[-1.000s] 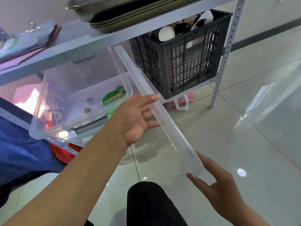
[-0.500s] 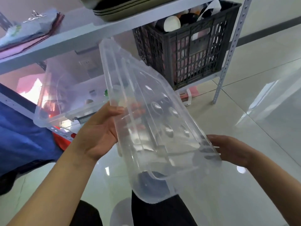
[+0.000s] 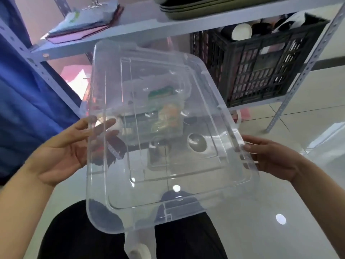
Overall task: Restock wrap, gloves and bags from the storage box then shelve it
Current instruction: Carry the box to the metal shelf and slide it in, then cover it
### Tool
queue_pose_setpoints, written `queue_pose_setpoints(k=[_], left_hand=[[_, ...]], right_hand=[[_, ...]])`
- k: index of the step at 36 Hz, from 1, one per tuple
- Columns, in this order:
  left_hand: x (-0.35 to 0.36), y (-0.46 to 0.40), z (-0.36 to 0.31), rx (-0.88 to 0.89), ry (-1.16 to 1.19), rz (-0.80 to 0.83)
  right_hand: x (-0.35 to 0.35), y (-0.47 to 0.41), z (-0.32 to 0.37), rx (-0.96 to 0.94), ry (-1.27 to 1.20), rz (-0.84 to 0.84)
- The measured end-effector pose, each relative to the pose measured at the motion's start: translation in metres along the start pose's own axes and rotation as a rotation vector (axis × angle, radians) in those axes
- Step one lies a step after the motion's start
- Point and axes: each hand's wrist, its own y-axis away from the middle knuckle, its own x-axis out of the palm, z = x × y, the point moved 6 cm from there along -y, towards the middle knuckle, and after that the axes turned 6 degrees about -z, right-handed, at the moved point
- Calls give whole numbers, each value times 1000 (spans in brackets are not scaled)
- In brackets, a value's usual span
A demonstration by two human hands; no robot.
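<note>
I hold a clear plastic lid (image 3: pixel 168 184) nearly flat in front of me, over my knees. My left hand (image 3: pixel 65 152) grips its left edge, fingers curled under the rim. My right hand (image 3: pixel 270 157) grips its right edge. Through the lid I see the clear storage box (image 3: pixel 149 101) on the lower shelf, with green and orange packets (image 3: pixel 164 116) inside it. The box's outline is blurred by the lid in front of it.
A black slatted crate (image 3: pixel 261 68) full of items stands on the lower shelf at the right. The grey metal shelf (image 3: pixel 141 28) above carries stacked trays (image 3: pixel 196 6) and a pile of folders (image 3: pixel 84 23). Blue fabric (image 3: pixel 28 94) hangs at the left. The floor is glossy tile.
The lid went from edge-on to lying nearly flat and facing me. Both hands now hold its opposite side edges, and it covers my view of the box.
</note>
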Motion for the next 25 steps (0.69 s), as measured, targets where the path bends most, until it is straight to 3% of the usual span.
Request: queue_pose_setpoints(k=[8,15,19,25], left_hand=[[-36,0,7,-30,-134,-192],[-68,-31,-18,54,-54,-567],[-66,-47,-36,102,-63,-543],[-62,-56,-47,200,-145,-501]], right_hand=[[35,-10,37,-134,92,-19],[84,-30,101,-294,109,-192],[117,-36,139,-341,165,-233],[141,-47,161,-427,138,-457]])
